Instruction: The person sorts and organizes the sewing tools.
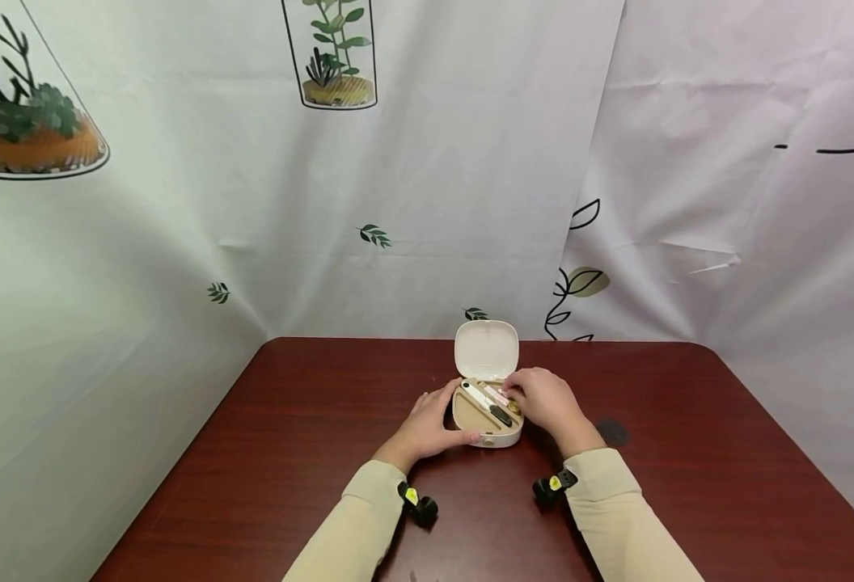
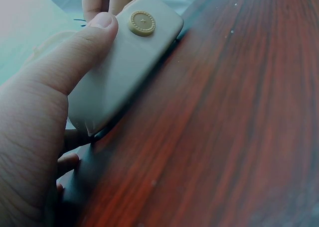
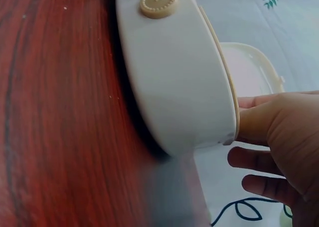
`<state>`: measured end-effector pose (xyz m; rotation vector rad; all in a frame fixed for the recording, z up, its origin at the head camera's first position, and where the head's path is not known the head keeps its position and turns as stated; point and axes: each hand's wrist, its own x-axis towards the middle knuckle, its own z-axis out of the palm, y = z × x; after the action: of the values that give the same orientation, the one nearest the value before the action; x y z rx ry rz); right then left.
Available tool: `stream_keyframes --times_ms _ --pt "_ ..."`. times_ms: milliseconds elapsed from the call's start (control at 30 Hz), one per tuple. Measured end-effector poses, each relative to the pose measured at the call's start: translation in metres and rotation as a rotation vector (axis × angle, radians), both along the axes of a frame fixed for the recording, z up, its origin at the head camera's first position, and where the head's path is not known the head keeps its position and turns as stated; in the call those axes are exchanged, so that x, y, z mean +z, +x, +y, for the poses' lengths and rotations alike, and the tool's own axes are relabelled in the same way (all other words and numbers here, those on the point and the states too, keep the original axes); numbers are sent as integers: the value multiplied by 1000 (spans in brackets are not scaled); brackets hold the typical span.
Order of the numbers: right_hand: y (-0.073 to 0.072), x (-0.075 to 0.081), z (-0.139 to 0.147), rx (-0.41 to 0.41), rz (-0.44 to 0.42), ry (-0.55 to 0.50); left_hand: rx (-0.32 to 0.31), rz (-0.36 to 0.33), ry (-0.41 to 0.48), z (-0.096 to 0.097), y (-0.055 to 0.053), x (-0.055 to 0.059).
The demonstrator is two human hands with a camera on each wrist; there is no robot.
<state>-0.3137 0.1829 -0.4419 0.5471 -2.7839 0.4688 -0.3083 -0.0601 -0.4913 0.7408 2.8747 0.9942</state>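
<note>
A cream case (image 1: 498,440) with a raised lid (image 1: 487,349) stands on the table, a round tan button (image 2: 142,23) on its front wall. My left hand (image 1: 427,424) holds the case at its left side, thumb on the front and fingers along the far left edge. Inside, a slim white tool with a dark end (image 1: 500,415) lies slantwise in the beige tray (image 1: 471,416). My right hand (image 1: 547,400) reaches over the right rim, thumb and forefinger at a small pinkish-white piece (image 1: 496,394). I cannot tell whether they pinch it. A small gold-coloured piece (image 1: 514,407) lies beside those fingers.
The dark red wooden table (image 1: 310,420) runs back to a white curtain (image 1: 427,178) printed with plants. A dark round spot (image 1: 612,432) marks the table right of the case. Both wrists carry small black cameras (image 1: 423,509).
</note>
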Motion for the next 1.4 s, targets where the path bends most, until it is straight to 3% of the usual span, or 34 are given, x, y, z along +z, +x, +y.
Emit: stream_keyframes --times_ms 500,800,933,1033,1233,1400 --pt "5 3 -18 -194 -9 8 -1 2 0 0 0 0" --pt "6 6 -14 -188 30 -84 -4 2 3 -1 1 1" --pt "4 10 9 -173 68 -188 -11 0 14 -1 1 1" --pt "4 13 37 -162 58 -202 -10 6 19 0 0 1" --pt "11 14 91 -152 -81 -147 -8 13 16 -1 0 0" --pt "22 13 119 -129 -247 -119 -10 12 16 -1 0 0"
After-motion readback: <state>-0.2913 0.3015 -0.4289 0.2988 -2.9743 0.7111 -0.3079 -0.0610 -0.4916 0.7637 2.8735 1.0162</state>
